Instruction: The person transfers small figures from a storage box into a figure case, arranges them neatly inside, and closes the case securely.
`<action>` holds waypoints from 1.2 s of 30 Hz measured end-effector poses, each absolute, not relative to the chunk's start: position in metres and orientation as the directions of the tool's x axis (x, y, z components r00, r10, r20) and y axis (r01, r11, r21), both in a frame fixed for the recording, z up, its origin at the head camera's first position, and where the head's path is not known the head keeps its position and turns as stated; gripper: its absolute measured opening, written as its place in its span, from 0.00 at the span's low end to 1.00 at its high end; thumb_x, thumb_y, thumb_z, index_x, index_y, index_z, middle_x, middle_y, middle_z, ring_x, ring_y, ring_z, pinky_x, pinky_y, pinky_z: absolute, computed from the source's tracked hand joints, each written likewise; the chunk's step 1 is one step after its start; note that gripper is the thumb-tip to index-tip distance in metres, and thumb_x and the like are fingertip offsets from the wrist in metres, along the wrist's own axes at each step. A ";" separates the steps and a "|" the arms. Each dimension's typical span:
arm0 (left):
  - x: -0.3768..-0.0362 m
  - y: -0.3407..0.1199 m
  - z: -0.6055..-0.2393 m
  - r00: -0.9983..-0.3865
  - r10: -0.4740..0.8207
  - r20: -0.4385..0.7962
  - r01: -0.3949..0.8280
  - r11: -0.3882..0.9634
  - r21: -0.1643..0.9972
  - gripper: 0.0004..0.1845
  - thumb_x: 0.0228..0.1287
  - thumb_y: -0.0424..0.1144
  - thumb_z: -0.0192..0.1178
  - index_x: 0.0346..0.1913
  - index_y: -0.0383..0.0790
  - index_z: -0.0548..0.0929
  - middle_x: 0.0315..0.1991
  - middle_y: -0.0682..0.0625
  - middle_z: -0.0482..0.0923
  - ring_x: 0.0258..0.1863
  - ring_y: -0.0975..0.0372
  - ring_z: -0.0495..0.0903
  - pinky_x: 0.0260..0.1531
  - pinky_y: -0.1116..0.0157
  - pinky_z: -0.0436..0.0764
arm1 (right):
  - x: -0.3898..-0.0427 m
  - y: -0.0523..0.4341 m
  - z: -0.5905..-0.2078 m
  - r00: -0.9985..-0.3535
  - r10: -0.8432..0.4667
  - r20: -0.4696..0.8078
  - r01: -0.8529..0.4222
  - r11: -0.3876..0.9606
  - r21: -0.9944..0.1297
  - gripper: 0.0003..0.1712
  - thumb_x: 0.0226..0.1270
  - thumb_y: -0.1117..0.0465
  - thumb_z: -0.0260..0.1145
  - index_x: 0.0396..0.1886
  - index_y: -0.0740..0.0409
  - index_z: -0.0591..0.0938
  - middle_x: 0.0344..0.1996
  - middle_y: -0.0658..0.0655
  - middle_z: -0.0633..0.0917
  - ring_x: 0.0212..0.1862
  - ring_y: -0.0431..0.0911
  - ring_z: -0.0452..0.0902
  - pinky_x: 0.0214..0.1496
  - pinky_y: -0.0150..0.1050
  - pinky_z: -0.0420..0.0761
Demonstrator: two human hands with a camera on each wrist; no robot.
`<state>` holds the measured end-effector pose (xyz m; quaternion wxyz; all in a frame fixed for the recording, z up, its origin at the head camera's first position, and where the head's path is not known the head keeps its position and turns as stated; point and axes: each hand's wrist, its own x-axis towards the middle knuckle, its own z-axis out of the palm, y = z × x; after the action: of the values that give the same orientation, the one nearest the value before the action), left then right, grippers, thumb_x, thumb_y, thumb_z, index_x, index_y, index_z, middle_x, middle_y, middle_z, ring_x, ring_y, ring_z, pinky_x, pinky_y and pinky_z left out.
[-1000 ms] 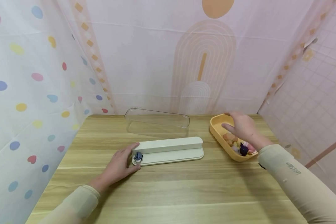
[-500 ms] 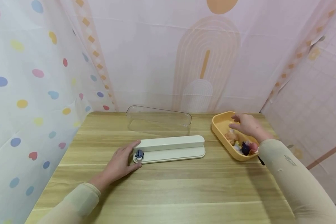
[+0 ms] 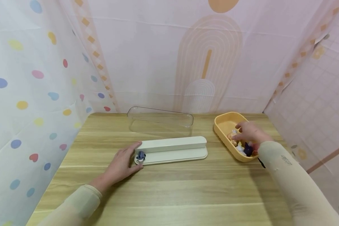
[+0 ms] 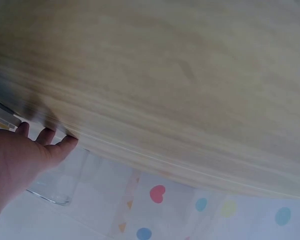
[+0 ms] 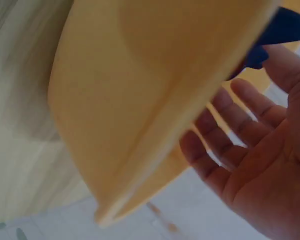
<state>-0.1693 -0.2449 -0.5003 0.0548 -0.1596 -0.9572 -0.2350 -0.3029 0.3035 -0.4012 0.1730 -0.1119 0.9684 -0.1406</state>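
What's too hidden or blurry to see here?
Head view: small rounded pink toy, partly behind the beige cloth sleeve.
Head view: sleeve lettering, too small to read.
Head view: whether the right grip, which hides the spot, touches the small orange toy.
Right wrist view: dark-blue toy, partly behind yellow plastic tray wall.

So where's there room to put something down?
Biggest bare patch of table: between the sleeves, in front of the cream stepped base. A smaller one separates the base from the orange bin. Inside, only its far end shows bare; figurines and the right hand crowd the rest. The base's left end has a blue figurine and the left hand.
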 end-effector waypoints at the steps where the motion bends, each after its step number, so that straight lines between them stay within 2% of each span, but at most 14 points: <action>1: -0.169 -0.245 -0.501 -0.943 0.280 0.179 0.331 0.839 0.432 0.53 0.61 0.50 0.80 0.85 0.51 0.60 0.76 0.36 0.74 0.71 0.35 0.76 0.74 0.34 0.68 | -0.304 0.305 -0.403 -0.911 -0.265 -0.317 -0.156 0.931 -0.330 0.43 0.72 0.46 0.74 0.72 0.73 0.72 0.63 0.77 0.82 0.63 0.69 0.81 0.67 0.65 0.80; 7: -0.169 -0.244 -0.500 -0.944 0.280 0.176 0.330 0.841 0.430 0.53 0.62 0.51 0.79 0.85 0.51 0.60 0.76 0.37 0.74 0.71 0.36 0.76 0.75 0.35 0.68 | -0.311 0.311 -0.408 -0.883 -0.318 -0.345 -0.171 0.903 -0.395 0.42 0.75 0.49 0.72 0.73 0.77 0.70 0.61 0.78 0.83 0.62 0.68 0.83 0.66 0.61 0.83; 11: -0.170 -0.243 -0.500 -0.943 0.284 0.176 0.333 0.839 0.430 0.53 0.62 0.51 0.79 0.85 0.51 0.60 0.77 0.38 0.73 0.72 0.36 0.75 0.76 0.36 0.67 | -0.313 0.313 -0.409 -0.868 -0.327 -0.372 -0.150 0.890 -0.431 0.40 0.76 0.48 0.71 0.70 0.76 0.73 0.58 0.75 0.86 0.56 0.60 0.86 0.60 0.53 0.85; 13: -0.170 -0.244 -0.501 -0.942 0.285 0.179 0.335 0.839 0.428 0.53 0.62 0.51 0.79 0.85 0.51 0.60 0.77 0.38 0.73 0.72 0.36 0.75 0.76 0.35 0.67 | -0.313 0.312 -0.409 -0.862 -0.330 -0.384 -0.134 0.880 -0.456 0.39 0.76 0.48 0.71 0.69 0.76 0.74 0.52 0.70 0.89 0.49 0.53 0.86 0.53 0.47 0.86; 16: -0.168 -0.244 -0.501 -0.940 0.288 0.182 0.339 0.839 0.426 0.53 0.62 0.51 0.79 0.85 0.51 0.60 0.77 0.37 0.73 0.71 0.36 0.76 0.75 0.35 0.68 | -0.311 0.311 -0.411 -0.863 -0.331 -0.381 -0.104 0.855 -0.508 0.37 0.75 0.48 0.71 0.67 0.74 0.74 0.41 0.59 0.92 0.37 0.45 0.86 0.42 0.41 0.84; 18: -0.168 -0.244 -0.502 -0.940 0.289 0.182 0.340 0.839 0.425 0.53 0.62 0.51 0.79 0.85 0.51 0.59 0.77 0.37 0.73 0.70 0.36 0.76 0.75 0.35 0.68 | -0.310 0.310 -0.413 -0.872 -0.326 -0.366 -0.089 0.840 -0.535 0.35 0.74 0.49 0.73 0.66 0.70 0.74 0.36 0.56 0.92 0.33 0.43 0.86 0.38 0.39 0.83; 21: -0.168 -0.244 -0.502 -0.941 0.288 0.179 0.338 0.840 0.424 0.53 0.62 0.52 0.79 0.85 0.51 0.59 0.77 0.37 0.73 0.70 0.36 0.76 0.75 0.35 0.68 | -0.308 0.308 -0.416 -0.899 -0.296 -0.322 -0.076 0.831 -0.551 0.34 0.68 0.50 0.76 0.64 0.64 0.75 0.41 0.60 0.91 0.36 0.46 0.85 0.37 0.39 0.83; 25: -0.168 -0.244 -0.501 -0.941 0.286 0.182 0.337 0.840 0.425 0.53 0.62 0.51 0.79 0.85 0.52 0.59 0.77 0.38 0.73 0.70 0.37 0.76 0.75 0.35 0.69 | -0.306 0.305 -0.417 -0.948 -0.256 -0.189 -0.127 0.848 -0.514 0.33 0.65 0.52 0.78 0.64 0.59 0.76 0.54 0.70 0.86 0.49 0.56 0.81 0.49 0.47 0.84; 29: -0.168 -0.244 -0.501 -0.941 0.284 0.185 0.338 0.839 0.427 0.53 0.63 0.51 0.79 0.85 0.51 0.59 0.77 0.38 0.73 0.70 0.37 0.76 0.74 0.35 0.69 | -0.300 0.304 -0.419 -0.972 -0.231 0.043 -0.225 0.867 -0.445 0.31 0.65 0.54 0.78 0.64 0.58 0.78 0.54 0.70 0.87 0.60 0.67 0.73 0.62 0.63 0.77; 32: -0.168 -0.245 -0.501 -0.941 0.285 0.184 0.338 0.838 0.428 0.53 0.63 0.51 0.78 0.85 0.51 0.59 0.77 0.37 0.72 0.71 0.37 0.76 0.75 0.35 0.68 | -0.296 0.304 -0.420 -0.941 -0.223 0.253 -0.309 0.872 -0.379 0.29 0.61 0.57 0.81 0.60 0.59 0.82 0.50 0.69 0.89 0.63 0.70 0.69 0.66 0.68 0.71; 36: -0.169 -0.245 -0.502 -0.938 0.290 0.188 0.344 0.835 0.429 0.53 0.62 0.51 0.79 0.85 0.50 0.59 0.77 0.37 0.72 0.71 0.36 0.76 0.76 0.35 0.67 | -0.288 0.301 -0.420 -0.854 -0.216 0.473 -0.396 0.859 -0.324 0.29 0.55 0.61 0.86 0.55 0.63 0.84 0.43 0.69 0.90 0.58 0.68 0.71 0.62 0.66 0.70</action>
<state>-0.1688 -0.2452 -0.5020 0.0577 -0.1656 -0.9562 -0.2342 -0.2884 0.3009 -0.4198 -0.2156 -0.1628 0.9397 -0.2097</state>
